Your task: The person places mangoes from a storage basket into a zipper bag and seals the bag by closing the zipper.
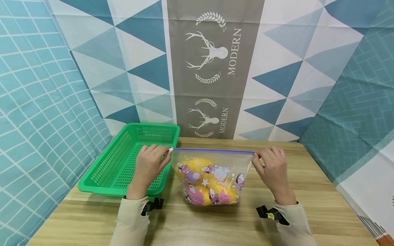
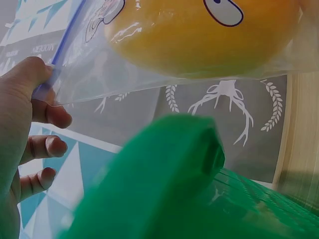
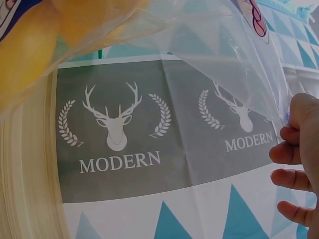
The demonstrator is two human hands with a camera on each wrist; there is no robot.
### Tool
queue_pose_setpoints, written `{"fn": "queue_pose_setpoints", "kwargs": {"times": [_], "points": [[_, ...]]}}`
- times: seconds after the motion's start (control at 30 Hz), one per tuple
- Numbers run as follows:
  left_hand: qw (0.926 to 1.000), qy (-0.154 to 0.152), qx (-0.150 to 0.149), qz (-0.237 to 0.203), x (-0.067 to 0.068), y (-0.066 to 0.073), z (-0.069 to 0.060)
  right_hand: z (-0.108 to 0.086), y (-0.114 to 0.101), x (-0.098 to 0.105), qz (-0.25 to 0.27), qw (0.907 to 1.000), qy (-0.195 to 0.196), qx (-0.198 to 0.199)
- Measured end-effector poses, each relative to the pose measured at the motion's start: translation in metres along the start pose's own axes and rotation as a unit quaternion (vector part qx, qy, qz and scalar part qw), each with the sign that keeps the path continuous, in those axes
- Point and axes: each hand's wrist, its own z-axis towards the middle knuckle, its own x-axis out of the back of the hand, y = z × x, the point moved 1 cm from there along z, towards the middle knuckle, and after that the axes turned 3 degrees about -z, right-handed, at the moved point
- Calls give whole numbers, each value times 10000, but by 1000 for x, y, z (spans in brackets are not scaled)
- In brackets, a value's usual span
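A clear zip bag (image 1: 212,179) with printed pink cartoon figures stands in the middle of the table, several yellow, rounded fruits inside it. Its purple zip strip (image 1: 212,150) is stretched straight across the top. At the strip's left end, beside a small white slider (image 1: 171,149), my left hand (image 1: 150,165) pinches the corner between thumb and forefinger. My right hand (image 1: 272,169) pinches the opposite corner. In the left wrist view one yellow fruit (image 2: 199,37) shows through the plastic, and the other fingers of that hand are spread apart below the corner.
A green plastic basket (image 1: 123,164) with slotted walls sits at the table's left, close beside my left forearm. The wooden table (image 1: 227,225) ends at a patterned backdrop (image 1: 212,78) behind the bag. Blue tiled cloth (image 1: 40,95) hangs along the left side.
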Motion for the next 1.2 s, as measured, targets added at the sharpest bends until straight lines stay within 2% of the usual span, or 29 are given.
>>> {"fn": "queue_pose_setpoints", "kwargs": {"times": [0.2,0.3,0.47,0.6,0.7,0.8,0.9,1.03,1.13,1.2], "points": [[9995,278,-78,-147,-2,-1,-1,1,0,-1,10,10000,35,51],[9993,260,41,-271,-4,0,-1,0,1,-1,22,10000,60,53],[9963,101,465,-714,-6,0,-4,1,0,0,182,9997,109,-88],[9857,-165,985,-1361,-8,2,-6,-1,-1,0,728,9952,119,-647],[9730,-307,1398,-1813,-9,4,-6,-4,-2,1,1119,9862,79,-1218],[9618,-317,1689,-2130,-12,6,-4,-4,-4,1,1317,9769,38,-1680],[9555,-247,1797,-2326,-13,7,-3,-5,-4,1,1574,9664,-10,-2032],[9516,-120,1751,-2521,-15,7,-2,-4,-5,2,2003,9486,-67,-2448],[9472,-77,1755,-2683,-15,7,-3,-3,-7,2,2379,9259,-147,-2930],[9430,-70,1825,-2783,-16,8,-4,-2,-9,3,2660,9029,-213,-3369]]}}
